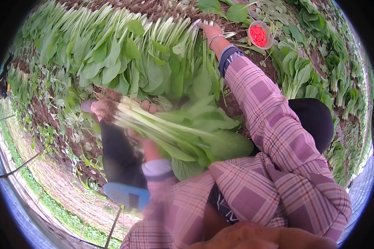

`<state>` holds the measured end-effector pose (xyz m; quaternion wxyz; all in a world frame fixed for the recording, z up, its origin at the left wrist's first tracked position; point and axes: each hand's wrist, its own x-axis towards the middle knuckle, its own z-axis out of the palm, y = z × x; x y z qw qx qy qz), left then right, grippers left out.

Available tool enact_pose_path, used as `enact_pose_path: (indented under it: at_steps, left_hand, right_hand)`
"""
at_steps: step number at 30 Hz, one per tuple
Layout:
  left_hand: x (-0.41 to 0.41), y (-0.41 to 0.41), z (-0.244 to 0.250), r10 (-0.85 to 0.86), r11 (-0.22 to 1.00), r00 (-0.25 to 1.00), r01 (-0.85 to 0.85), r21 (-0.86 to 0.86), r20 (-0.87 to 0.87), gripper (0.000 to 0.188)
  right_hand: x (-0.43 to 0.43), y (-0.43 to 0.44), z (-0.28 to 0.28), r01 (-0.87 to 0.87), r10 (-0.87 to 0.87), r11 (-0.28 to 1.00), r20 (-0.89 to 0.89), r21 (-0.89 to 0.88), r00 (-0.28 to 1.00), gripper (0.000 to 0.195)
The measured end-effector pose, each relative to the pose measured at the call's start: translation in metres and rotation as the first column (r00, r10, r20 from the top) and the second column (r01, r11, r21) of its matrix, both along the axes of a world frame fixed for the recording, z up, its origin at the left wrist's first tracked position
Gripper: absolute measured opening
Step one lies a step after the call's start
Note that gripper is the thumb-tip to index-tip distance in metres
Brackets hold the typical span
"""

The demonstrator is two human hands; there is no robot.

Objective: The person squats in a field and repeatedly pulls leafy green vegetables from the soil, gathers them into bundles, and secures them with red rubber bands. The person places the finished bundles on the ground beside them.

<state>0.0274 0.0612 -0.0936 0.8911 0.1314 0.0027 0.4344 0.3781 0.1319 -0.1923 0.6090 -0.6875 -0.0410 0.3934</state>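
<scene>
My left hand (pixel 151 107) is wrapped around a thick bunch of leafy greens (pixel 174 133). Pale stems and soil-brown roots (pixel 109 104) point left, and broad leaves spread right across my lap. Only some fingertips and the blurred wrist show; the bunch hides the palm. Farther out, my right hand (pixel 211 30) grips a few stems at the right end of a long row of pulled greens (pixel 118 53). Its fingertips are partly hidden, and something whitish shows beside them. The row's roots lie on the far side, its leaves towards me.
A small bowl (pixel 270 39) of fine red pieces stands right of my right hand. More greens (pixel 291 73) lie in bunches on the right. A blue seat (pixel 124 193) is at lower left. Loose leaves and weeds cover the soil (pixel 46 112) at left.
</scene>
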Motion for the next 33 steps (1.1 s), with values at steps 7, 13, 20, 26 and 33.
enact_pose_path:
  at_steps: [7, 13, 20, 26, 33]
  left_hand:
    - [-0.006, -0.006, 0.002, 0.021, 1.0, 0.998, -0.021, -0.004, -0.053, 0.079]
    - [-0.005, -0.011, 0.005, -0.017, 1.0, 0.998, 0.019, 0.024, -0.066, 0.083]
    - [-0.006, -0.02, 0.009, 0.067, 0.996, 0.994, -0.071, -0.049, -0.085, 0.079]
    - [-0.021, -0.02, 0.005, 0.077, 0.995, 0.977, -0.087, -0.044, -0.197, 0.084]
    - [-0.034, -0.016, -0.028, 0.13, 0.972, 0.959, -0.172, -0.157, -0.251, 0.075]
  right_hand:
    - [0.004, -0.02, 0.028, -0.187, 0.218, 0.968, -0.184, 0.169, 0.959, 0.025]
    - [0.024, -0.038, 0.084, -0.317, 0.372, 0.898, -0.143, 0.304, 0.917, 0.02]
    - [0.027, -0.025, 0.177, -0.641, 0.642, 0.688, 0.125, 0.342, 0.756, 0.022]
    - [0.004, -0.025, 0.292, -0.871, 0.859, 0.466, 0.156, 0.158, 0.488, 0.019]
    - [-0.104, -0.04, 0.353, -0.997, 0.986, 0.017, 0.164, -0.069, 0.006, 0.027]
